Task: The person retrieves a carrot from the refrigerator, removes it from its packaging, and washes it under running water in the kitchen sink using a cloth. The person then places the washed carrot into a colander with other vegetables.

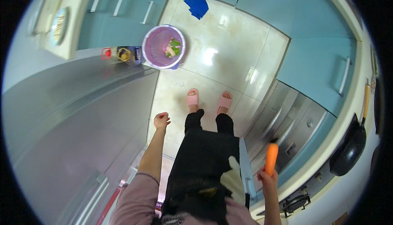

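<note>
A whole orange carrot [271, 159] stands up out of my right hand [267, 177], whose fingers are wrapped round its lower end. My left hand [161, 121] hangs in the air beside the fridge, fingers loosely curled, with nothing seen in it. Between my arms hangs a black apron [205, 160], and a pale cloth or glove [233, 179] lies against its right side. Below, my feet in pink slippers [192, 97] stand on the tiled floor.
A purple waste basket [147, 50] with vegetable scraps stands ahead left, near bottles [123, 54]. The grey fridge [122, 108] borders the left. On the right are a counter edge [322, 139], a black wok [348, 151] and a gas burner [296, 203]. Blue plastic [198, 6] lies on the floor.
</note>
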Available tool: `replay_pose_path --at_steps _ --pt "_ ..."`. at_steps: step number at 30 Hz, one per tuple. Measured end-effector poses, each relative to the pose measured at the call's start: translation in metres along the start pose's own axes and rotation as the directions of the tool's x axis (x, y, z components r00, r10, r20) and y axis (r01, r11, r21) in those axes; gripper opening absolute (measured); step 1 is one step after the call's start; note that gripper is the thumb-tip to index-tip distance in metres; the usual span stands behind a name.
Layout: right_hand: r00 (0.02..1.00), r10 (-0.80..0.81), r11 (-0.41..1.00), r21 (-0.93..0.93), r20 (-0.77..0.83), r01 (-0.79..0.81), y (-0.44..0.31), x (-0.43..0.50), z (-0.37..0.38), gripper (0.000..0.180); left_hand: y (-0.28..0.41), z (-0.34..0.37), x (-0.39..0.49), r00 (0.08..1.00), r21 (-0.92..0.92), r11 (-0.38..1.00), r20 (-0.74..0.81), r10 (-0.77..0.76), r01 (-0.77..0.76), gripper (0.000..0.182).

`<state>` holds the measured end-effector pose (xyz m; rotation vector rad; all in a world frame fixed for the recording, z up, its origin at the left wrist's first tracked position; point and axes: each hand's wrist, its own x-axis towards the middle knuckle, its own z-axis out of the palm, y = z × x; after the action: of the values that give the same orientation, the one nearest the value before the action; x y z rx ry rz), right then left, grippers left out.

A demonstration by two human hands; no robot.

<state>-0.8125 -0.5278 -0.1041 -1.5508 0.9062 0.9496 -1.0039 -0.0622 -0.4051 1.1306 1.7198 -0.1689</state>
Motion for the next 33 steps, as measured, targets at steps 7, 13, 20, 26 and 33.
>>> replay_pose_path --at_steps 7,13,20,26,33 --pt "0.972 0.024 0.931 -0.348 -0.235 -0.107 0.025 0.114 -0.014 0.021 -0.080 0.035 0.199 0.998 0.157 0.987 -0.052 0.040 -0.031 0.038" --pt "0.929 -0.199 0.930 -0.358 -0.311 0.079 0.005 0.195 -0.006 0.025 -0.116 0.082 0.321 0.962 0.414 0.907 -0.205 0.178 -0.080 0.075" --pt "0.941 -0.250 0.902 -0.409 -0.227 0.141 0.020 0.275 0.025 0.026 -0.130 0.157 0.407 0.946 0.431 0.899 -0.251 0.203 -0.079 0.123" --pt "0.937 -0.251 0.928 -0.336 -0.244 0.161 0.028 0.318 0.038 0.034 -0.154 0.218 0.446 0.893 0.498 0.860 -0.329 0.308 -0.114 0.100" --pt "0.931 -0.250 0.954 -0.233 -0.265 0.189 0.023 0.318 0.033 0.032 -0.115 0.188 0.382 0.944 -0.182 0.945 -0.241 0.226 -0.273 0.018"
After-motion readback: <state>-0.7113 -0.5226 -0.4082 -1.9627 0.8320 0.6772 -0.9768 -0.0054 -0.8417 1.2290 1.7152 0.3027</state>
